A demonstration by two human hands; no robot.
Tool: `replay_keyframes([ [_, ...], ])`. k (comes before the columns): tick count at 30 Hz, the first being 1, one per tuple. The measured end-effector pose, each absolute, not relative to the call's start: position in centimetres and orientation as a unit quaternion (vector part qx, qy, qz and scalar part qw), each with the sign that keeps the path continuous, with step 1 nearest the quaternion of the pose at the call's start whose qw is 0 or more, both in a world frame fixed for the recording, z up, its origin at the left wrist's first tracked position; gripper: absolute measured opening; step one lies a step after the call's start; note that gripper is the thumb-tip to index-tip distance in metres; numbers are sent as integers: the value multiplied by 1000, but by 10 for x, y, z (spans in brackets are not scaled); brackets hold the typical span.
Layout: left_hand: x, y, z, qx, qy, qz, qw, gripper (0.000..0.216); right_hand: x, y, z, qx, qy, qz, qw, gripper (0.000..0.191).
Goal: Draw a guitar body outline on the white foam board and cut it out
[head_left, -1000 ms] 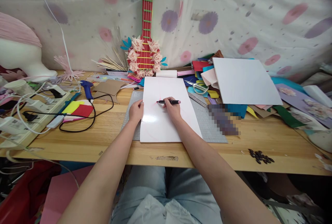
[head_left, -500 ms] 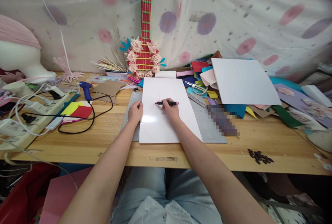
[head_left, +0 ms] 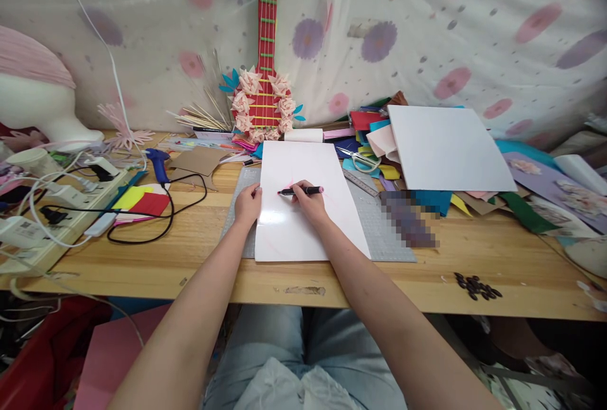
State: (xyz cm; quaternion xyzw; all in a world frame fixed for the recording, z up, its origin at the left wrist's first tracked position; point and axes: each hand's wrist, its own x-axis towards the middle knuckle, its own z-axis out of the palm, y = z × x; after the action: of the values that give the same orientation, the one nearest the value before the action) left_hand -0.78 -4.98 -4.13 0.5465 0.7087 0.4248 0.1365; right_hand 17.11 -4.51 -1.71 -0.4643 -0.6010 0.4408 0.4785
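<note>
A white sheet of board (head_left: 303,233) with faint pink lines lies on a grey cutting mat (head_left: 391,245). Closed around a black marker (head_left: 314,190) with a pink end, my right hand (head_left: 309,202) rests on the sheet near its middle. The marker lies low and points left, its tip at the surface by a short pink mark. My left hand (head_left: 247,205) is at the sheet's left edge, thumb and curled fingers pinching the edge; its fingertips are partly hidden. A metal ruler (head_left: 360,183) lies on the mat to the right.
Scissors (head_left: 363,160) and coloured felt pieces lie behind right, beside a large white panel (head_left: 450,150). A red guitar with paper flowers (head_left: 265,103) stands at the back. Left are a blue glue gun (head_left: 159,164), a power strip (head_left: 61,220) and cables. Dark beads (head_left: 477,286) lie front right.
My right hand has shifted slightly left with the marker, and its tip is now lower and further left on the sheet. My left hand stays in place.
</note>
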Motion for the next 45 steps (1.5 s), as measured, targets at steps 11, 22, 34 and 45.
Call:
replay_keyframes([
  [11,-7,-51,-39,549,713,417,127,32,175,-42,-19,-487,-574,440,489,22],
  [22,-8,-49,-42,550,712,420,118,31,170,-48,-15,-397,-646,496,422,22],
  [34,-8,-50,-41,550,712,418,124,32,177,-36,-23,-502,-580,416,489,21],
  [45,-9,-48,-44,550,712,419,124,31,177,-45,-17,-437,-608,469,468,22],
])
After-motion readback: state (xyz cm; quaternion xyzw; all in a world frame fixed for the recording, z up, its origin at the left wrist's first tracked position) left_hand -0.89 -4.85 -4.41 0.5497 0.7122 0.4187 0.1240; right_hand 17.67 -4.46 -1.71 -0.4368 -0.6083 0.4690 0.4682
